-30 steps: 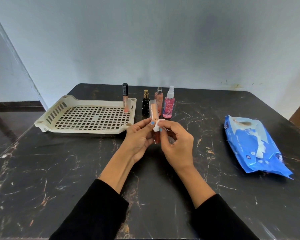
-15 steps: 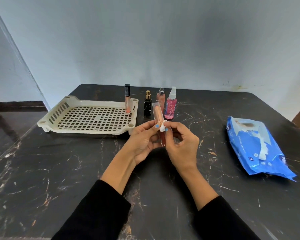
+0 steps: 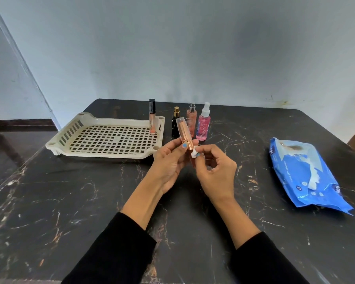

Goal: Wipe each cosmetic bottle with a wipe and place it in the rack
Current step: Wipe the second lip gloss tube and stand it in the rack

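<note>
Head view, big to small. Black marble table [image 3: 74, 212] fills the lower frame, grey wall behind. Blue wipe pack [image 3: 303, 177] lies flat on the right, well apart from everything else, flap looks peeled back w/ a white wipe showing.

Cream slotted rack [image 3: 103, 150] sits far left. One slim gloss tube w/ dark cap [image 3: 152, 117] stands upright in its far right corner, so by my read one item is done.

Just right of the rack, 3 bottles wait in a row on the table: small black one w/ gold cap [image 3: 175, 121], peach one [image 3: 191, 121], pink spray bottle [image 3: 203, 125].

Left hand [image 3: 170, 162] grips a rose-gold tube [image 3: 184, 134] low down, fingers + thumb curled round it, cap end tilted up and away, held above the table in front of the row. Right hand [image 3: 215, 173] pinches a small wadded wipe [image 3: 194, 153] btwn thumb and fingertip, pressed on the tube's side near the left thumb.

Step in hand: wiping item no. 2, prob mid-wipe. Can't tell how much of the tube is covered.

Next move calls for: finish the length, lift the wipe clear, then left hand sets the tube upright in the rack near the gloss tube. Narrow base on a slotted floor = tip risk, so seat it before letting go.
</note>
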